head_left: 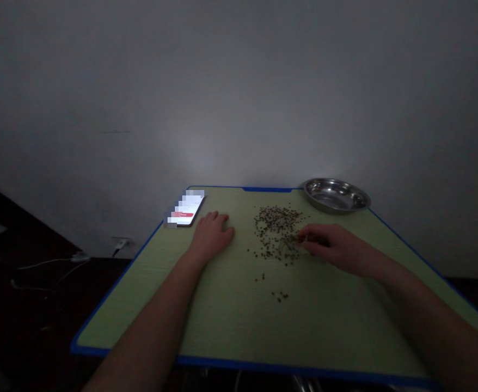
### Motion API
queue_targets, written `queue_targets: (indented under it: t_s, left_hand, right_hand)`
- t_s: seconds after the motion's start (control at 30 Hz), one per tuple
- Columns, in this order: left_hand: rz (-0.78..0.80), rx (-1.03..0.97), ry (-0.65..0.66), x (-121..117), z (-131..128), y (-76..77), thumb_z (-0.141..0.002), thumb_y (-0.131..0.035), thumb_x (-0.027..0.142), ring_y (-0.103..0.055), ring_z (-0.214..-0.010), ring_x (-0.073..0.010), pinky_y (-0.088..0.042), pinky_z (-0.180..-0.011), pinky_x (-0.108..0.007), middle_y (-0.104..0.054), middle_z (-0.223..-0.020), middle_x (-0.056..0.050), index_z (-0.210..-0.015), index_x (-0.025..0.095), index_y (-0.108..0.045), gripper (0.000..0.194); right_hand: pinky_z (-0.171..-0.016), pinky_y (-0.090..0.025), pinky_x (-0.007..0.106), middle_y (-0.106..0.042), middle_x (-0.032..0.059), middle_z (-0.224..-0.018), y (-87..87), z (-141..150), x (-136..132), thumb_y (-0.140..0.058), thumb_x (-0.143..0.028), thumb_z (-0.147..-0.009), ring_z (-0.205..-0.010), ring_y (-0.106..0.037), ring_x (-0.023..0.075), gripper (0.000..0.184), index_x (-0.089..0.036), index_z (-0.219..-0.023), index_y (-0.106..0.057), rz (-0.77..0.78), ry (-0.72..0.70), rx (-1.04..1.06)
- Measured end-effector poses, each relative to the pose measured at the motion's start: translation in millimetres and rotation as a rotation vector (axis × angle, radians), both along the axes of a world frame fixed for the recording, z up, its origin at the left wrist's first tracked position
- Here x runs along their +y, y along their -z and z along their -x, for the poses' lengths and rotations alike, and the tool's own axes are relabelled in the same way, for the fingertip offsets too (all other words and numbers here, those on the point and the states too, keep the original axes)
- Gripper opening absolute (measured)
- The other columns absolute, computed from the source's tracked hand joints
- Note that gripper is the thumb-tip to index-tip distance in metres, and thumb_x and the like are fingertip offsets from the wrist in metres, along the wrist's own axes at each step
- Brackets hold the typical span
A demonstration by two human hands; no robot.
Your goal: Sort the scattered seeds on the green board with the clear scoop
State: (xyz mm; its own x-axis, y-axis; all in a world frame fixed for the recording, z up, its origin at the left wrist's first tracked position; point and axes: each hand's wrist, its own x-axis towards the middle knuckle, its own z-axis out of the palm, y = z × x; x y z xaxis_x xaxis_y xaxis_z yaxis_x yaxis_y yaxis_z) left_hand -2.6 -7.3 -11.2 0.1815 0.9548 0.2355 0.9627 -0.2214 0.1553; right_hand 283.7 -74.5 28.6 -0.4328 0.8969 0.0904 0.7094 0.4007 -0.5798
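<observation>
Small dark grains, like beans or seeds, lie in a loose scatter on the pale green table. My right hand is at the right edge of the scatter, thumb and fingers brought together in a pinch. Whatever sits between those fingertips is too small and dim to name. Left of the grains, my left hand rests palm down on the tabletop with its fingers spread, holding nothing. Several stray grains lie nearer to me, apart from the main scatter.
A shallow steel bowl stands at the table's back right corner. On the left edge lies a phone with its screen lit. Behind the table rises a grey wall; white cables run near the floor at left.
</observation>
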Motion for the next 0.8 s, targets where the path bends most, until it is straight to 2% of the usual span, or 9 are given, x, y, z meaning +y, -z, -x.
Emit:
queue_targets:
  t_s: [0.3, 0.53, 0.8]
  left_hand:
    - [-0.006, -0.010, 0.001, 0.0, 0.4, 1.1, -0.081, -0.046, 0.037, -0.047, -0.117, -0.0250, -0.034, -0.100, -0.038, -0.057, -0.118, -0.012, -0.116, 0.016, -0.058, 0.043]
    - [-0.004, -0.014, 0.003, 0.7, 0.5, 1.4, -0.081, -0.046, 0.037, -0.045, -0.119, -0.0255, -0.034, -0.101, -0.039, -0.055, -0.122, -0.013, -0.116, 0.016, -0.058, 0.043]
    - [0.000, -0.010, -0.005, 0.9, 0.6, 1.0, -0.080, -0.047, 0.037, -0.047, -0.117, -0.0255, -0.035, -0.100, -0.038, -0.056, -0.119, -0.012, -0.116, 0.015, -0.058, 0.044]
  right_hand:
    - [-0.054, -0.036, 0.025, -0.057, -0.0003, -0.066, -2.8, -9.0, 0.0, -0.051, -0.024, -0.080, -0.059, -0.049, 0.0130, 0.017, -0.018, -0.088, -0.065, 0.084, -0.065, -0.060]
    - [-0.056, -0.040, 0.027, -0.062, 0.0037, -0.080, -4.9, -16.1, 0.9, -0.049, -0.032, -0.083, -0.065, -0.053, 0.0150, 0.023, -0.019, -0.095, -0.064, 0.056, -0.008, 0.099]
    - [-0.053, -0.036, 0.025, -0.057, 0.0003, -0.066, -1.7, -14.0, 1.4, -0.050, -0.025, -0.081, -0.058, -0.049, 0.0128, 0.019, -0.017, -0.090, -0.065, 0.081, -0.050, -0.054]
